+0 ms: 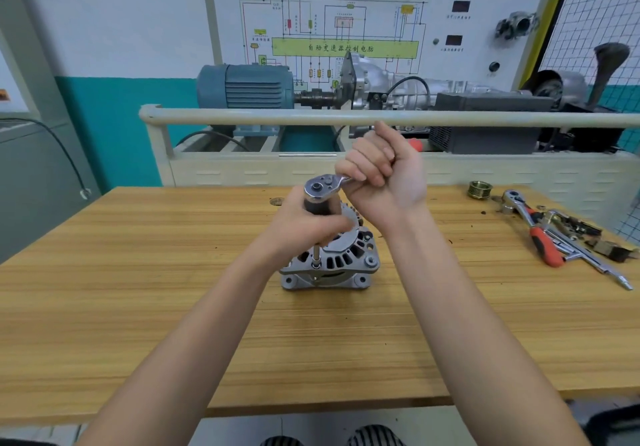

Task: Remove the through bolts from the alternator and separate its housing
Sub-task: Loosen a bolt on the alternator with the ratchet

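Note:
A silver alternator [341,265] stands on the wooden table [138,272], its slotted housing facing up. A ratchet wrench [320,189] sits above it, with a socket extension [316,255] running straight down onto a through bolt at the housing's front left rim. My left hand [308,223] grips the extension just under the ratchet head. My right hand [382,171] is curled round the ratchet's handle, which points to the right and away; the handle is mostly hidden in my fist.
At the table's right end lie a brass-coloured pulley [479,189], a second ratchet with a red handle [533,230] and several loose metal parts [581,234]. Behind the table stands a training rig with a rail [346,118], a blue motor [246,87] and a gearbox.

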Demonstrator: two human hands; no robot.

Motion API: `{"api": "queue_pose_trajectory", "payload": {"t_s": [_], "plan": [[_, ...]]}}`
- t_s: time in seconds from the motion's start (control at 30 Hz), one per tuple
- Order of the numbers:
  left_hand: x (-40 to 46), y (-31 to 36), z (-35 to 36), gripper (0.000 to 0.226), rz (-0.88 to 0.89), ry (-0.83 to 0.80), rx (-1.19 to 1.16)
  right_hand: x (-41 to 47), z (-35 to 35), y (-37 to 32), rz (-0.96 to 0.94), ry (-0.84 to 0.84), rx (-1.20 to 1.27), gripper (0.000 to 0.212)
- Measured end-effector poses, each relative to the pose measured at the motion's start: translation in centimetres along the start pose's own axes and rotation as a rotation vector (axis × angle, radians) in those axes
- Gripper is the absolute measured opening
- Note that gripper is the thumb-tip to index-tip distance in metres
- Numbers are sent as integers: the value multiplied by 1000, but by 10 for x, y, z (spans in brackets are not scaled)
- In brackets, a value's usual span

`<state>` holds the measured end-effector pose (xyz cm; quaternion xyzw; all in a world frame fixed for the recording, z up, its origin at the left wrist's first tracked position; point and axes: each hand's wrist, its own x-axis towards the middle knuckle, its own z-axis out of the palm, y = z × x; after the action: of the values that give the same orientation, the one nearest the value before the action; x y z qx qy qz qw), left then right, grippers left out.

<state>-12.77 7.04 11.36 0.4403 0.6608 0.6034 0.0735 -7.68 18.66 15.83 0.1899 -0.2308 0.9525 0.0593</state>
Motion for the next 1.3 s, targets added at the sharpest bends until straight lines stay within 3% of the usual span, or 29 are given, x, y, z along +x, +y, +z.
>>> {"api": "queue_pose_trajectory", "payload": {"t_s": [0.07,0.13,0.3,0.47,0.53,0.73,0.8,0.9,1.03,1.13,1.2,1.3], "plan": [[1,4,-3,31,-13,-146,33,7,-3,-4,103,-11,57,47],[4,5,-2,34,-37,-166,0,10,-4,-3,108,-2,103,47],[5,2,9,38,-30,28,-57,-4,-2,6,-203,121,88,55],[10,0,15,40,-36,302,-57,-27,3,29,-513,109,-144,60],[8,1,13,40,-43,260,-89,-25,3,27,-481,80,-158,59],[0,3,-9,33,7,-147,-57,1,2,5,-62,22,-29,50],[1,1,-10,32,-5,-178,-95,6,2,3,0,12,-5,48],[2,-1,-3,36,-32,-68,-132,6,1,6,-62,55,50,53],[6,-2,9,38,-28,143,-113,-9,2,17,-339,144,21,56],[9,-1,15,42,-30,304,-100,-24,1,28,-496,120,-59,57],[8,-1,18,38,-19,333,-70,-26,0,27,-488,81,-81,57],[2,0,13,36,26,238,-43,-15,-3,14,-300,40,-24,51]]}}
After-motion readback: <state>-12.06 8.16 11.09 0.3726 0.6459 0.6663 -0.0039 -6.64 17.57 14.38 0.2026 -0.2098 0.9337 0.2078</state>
